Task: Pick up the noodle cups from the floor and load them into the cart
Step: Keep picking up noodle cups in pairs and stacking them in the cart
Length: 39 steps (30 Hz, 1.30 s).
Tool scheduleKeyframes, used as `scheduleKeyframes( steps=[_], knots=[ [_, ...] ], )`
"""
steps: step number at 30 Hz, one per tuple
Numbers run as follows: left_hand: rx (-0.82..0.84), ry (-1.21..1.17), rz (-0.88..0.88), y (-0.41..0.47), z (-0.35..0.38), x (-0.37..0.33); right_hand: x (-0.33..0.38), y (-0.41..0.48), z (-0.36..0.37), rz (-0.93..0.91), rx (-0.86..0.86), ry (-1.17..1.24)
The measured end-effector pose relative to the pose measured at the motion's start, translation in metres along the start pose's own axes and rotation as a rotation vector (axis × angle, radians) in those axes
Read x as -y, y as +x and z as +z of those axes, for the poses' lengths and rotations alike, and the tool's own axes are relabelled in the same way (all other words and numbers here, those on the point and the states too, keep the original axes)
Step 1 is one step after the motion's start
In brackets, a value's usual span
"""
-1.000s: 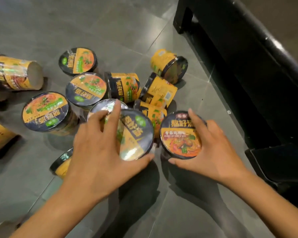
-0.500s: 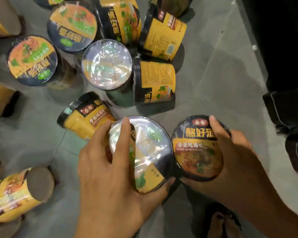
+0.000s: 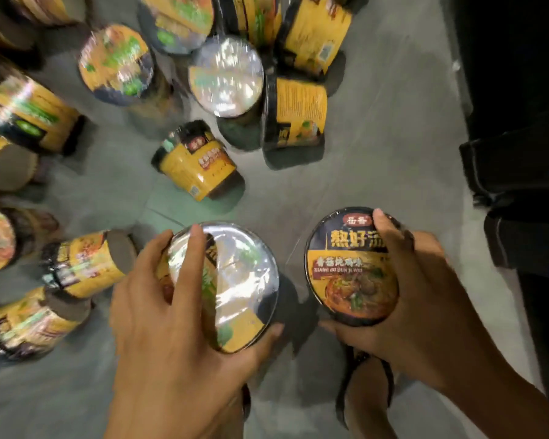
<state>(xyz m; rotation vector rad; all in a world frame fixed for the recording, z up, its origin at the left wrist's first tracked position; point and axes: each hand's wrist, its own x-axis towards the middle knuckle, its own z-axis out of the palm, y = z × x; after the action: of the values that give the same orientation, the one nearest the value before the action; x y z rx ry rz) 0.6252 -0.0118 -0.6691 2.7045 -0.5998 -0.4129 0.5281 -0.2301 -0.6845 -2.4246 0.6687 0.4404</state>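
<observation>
So the left grip (image 3: 171,315) held a shiny cup (image 3: 238,280) and the right grip (image 3: 425,299) held a yellow cup (image 3: 349,277). Lots more cups (image 3: 200,161) (some tipped over) lay on the floor (image 3: 381,172), waiting.

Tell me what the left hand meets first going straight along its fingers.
Probably the yellow-and-black noodle cup lying on its side just ahead, though the left hand may pass above it.

Dim, warm indoor light. Glare whitens the film lid of the left-held noodle cup (image 3: 232,280). Motion blur smears cups toward nine o'clock; three o'clock sinks into black. Soft shadows fall on the floor (image 3: 377,160).
</observation>
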Motion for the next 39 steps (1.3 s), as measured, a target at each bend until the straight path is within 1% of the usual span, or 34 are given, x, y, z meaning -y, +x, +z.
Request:
scheduleKeyframes(
  steps=[3,6,10,15,17,19,22,24,26,31,35,37,39],
  knots=[
    [-0.03,0.012,-0.012,0.014,-0.048,-0.006,0.031,0.005,-0.054,0.011,-0.048,-0.036],
    [-0.091,0.029,-0.024,0.03,-0.11,-0.018,0.068,0.009,-0.111,-0.028,-0.126,-0.012],
    [-0.181,0.013,-0.011,0.049,-0.207,-0.041,0.131,0.006,-0.194,-0.04,-0.066,0.071],
    [-0.248,0.018,0.014,0.052,-0.335,-0.075,0.219,-0.027,-0.286,-0.09,-0.106,0.064],
    [-0.251,-0.006,-0.024,0.043,-0.382,-0.086,0.253,-0.046,-0.316,-0.097,-0.079,0.08],
    [-0.234,-0.037,-0.103,0.025,-0.425,-0.095,0.287,-0.069,-0.343,-0.098,-0.027,0.082],
    [-0.193,-0.035,-0.169,-0.01,-0.475,-0.104,0.332,-0.104,-0.373,-0.116,0.031,0.046],
    [-0.162,0.001,-0.176,-0.036,-0.5,-0.105,0.356,-0.126,-0.387,-0.144,0.043,0.025],
    [-0.166,0.003,-0.201,-0.06,-0.52,-0.106,0.377,-0.141,-0.398,-0.177,0.058,0.022],
    [-0.252,-0.017,-0.323,-0.111,-0.561,-0.113,0.412,-0.17,-0.421,-0.256,0.097,0.055],
    [-0.352,0.056,-0.434,-0.154,-0.583,-0.128,0.418,-0.195,-0.425,-0.319,0.125,0.133],
    [-0.395,0.07,-0.517,-0.181,-0.586,-0.143,0.411,-0.212,-0.428,-0.342,0.196,0.156],
    [-0.439,0.058,-0.612,-0.209,-0.581,-0.162,0.399,-0.227,-0.433,-0.402,0.279,0.129]
  ],
)
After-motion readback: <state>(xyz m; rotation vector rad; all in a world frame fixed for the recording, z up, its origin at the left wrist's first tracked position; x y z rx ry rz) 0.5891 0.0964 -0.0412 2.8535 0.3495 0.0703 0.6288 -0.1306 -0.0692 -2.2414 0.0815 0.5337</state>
